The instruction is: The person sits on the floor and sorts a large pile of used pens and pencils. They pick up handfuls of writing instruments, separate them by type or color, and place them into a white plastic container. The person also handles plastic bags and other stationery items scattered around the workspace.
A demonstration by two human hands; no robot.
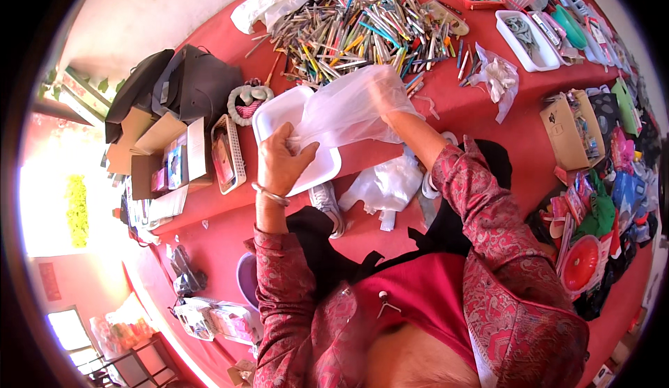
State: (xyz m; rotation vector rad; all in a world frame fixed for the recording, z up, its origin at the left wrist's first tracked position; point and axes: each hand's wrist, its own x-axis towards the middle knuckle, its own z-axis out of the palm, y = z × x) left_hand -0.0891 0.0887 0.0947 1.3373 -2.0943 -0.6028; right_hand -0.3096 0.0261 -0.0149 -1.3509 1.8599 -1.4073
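A translucent white plastic bag (pixel 341 113) is stretched between my two hands. My left hand (pixel 280 161) grips its left edge, with the thumb sticking out to the right. My right hand (pixel 385 95) reaches into or behind the bag's right end; its fingers are blurred through the film, so what they do is hidden. Beneath the bag and my left hand sits a white plastic tray (pixel 279 113), partly covered. Just beyond, a big heap of pens and pencils (pixel 362 33) lies on the red surface.
Crumpled plastic bags lie near my feet (pixel 390 182) and right of the heap (pixel 498 74). At left stand an opened cardboard box (pixel 148 172), a narrow basket (pixel 233 152) and a dark bag (pixel 198 81). A white tray (pixel 527 43), a box (pixel 561 134) and mixed goods crowd the right.
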